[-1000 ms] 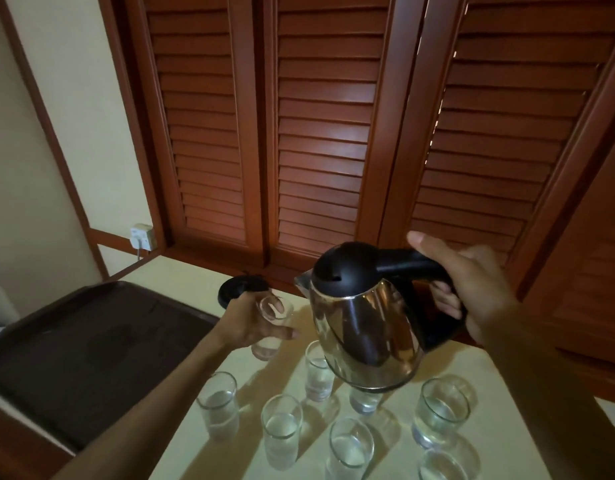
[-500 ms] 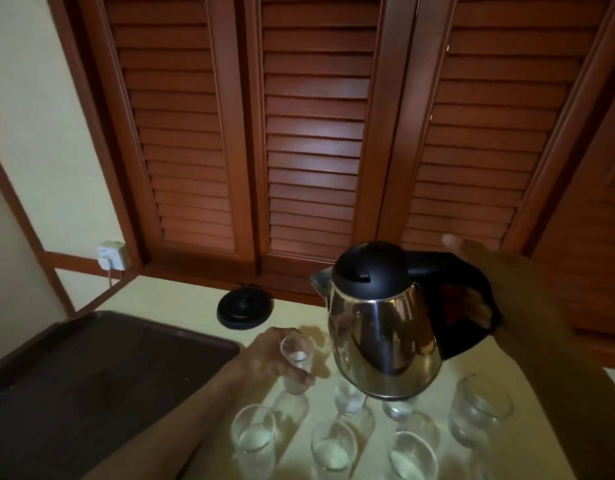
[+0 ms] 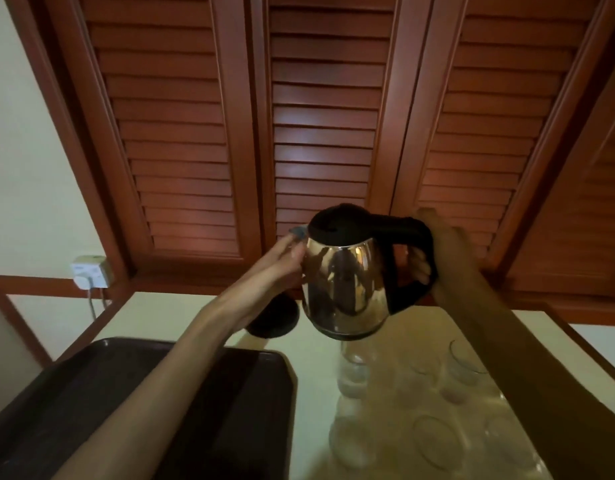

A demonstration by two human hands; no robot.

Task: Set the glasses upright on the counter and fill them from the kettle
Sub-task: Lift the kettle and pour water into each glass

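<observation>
Right hand (image 3: 448, 251) wraps the black handle of the shiny steel kettle (image 3: 344, 282), held above the clear upright glasses (image 3: 358, 372). Left hand (image 3: 285, 261) touches its side, fingers straight. Pouring looks finished; next, probably the round black base (image 3: 275, 318) just left of the kettle.

place: home or hotel room | louvred wooden doors (image 3: 327, 133) | kettle (image 3: 344, 282) | counter (image 3: 313, 393)

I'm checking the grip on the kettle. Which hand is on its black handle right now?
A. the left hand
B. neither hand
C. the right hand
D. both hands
C: the right hand curls round the black handle of the kettle, while the left hand only touches the steel body near the spout.
</observation>
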